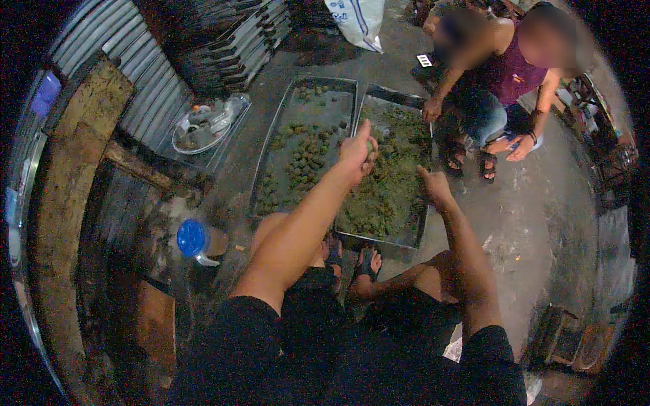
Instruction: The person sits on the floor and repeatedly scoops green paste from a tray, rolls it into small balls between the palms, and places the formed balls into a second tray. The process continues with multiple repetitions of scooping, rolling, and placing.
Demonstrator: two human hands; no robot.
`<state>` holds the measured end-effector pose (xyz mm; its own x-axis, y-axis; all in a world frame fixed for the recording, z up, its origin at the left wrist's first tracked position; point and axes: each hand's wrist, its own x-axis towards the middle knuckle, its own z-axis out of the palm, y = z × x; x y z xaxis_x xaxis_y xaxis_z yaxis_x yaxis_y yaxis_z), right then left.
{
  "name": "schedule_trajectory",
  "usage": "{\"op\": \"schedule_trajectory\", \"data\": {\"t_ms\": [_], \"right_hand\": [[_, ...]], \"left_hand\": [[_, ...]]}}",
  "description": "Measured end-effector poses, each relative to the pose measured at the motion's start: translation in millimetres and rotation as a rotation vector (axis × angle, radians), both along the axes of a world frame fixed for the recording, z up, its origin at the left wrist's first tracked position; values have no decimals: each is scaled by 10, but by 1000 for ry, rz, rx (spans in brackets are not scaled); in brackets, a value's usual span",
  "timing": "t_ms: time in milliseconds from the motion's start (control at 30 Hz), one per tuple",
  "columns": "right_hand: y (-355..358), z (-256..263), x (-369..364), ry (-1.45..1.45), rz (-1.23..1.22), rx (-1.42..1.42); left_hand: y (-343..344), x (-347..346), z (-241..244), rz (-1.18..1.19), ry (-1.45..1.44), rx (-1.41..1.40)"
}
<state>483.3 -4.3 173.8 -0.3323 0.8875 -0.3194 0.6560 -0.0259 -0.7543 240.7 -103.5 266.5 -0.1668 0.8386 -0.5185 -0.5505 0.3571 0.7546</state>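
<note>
Two shallow rectangular metal trays lie side by side on the floor before me. The left tray [271,134] holds small round greenish-brown lumps, many gathered near its middle. Loose, crumbly greenish matter covers much of the right tray [378,239]. My left hand [359,152] is over the long sides where the trays meet, its index finger extended and the other fingers curled around what looks like a greenish lump. At the right tray's outer edge is my right hand [435,188], index finger pointing towards the tray; whether it holds anything cannot be told.
A co-worker in a purple top [528,66] squats at the upper right, with another person close by. A lidded blue jug [193,238] and a round dish [203,147] with plastic bags stand left. Corrugated sheets [147,66] and a white sack [361,20] lie beyond.
</note>
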Motion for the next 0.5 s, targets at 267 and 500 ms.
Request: {"op": "schedule_trajectory", "data": {"t_ms": [267, 500], "right_hand": [[-153, 201, -685, 525, -25, -173], [-563, 794, -666, 345, 207, 409]], "left_hand": [[0, -299, -364, -30, 5, 37], [45, 35, -378, -130, 98, 142]]}}
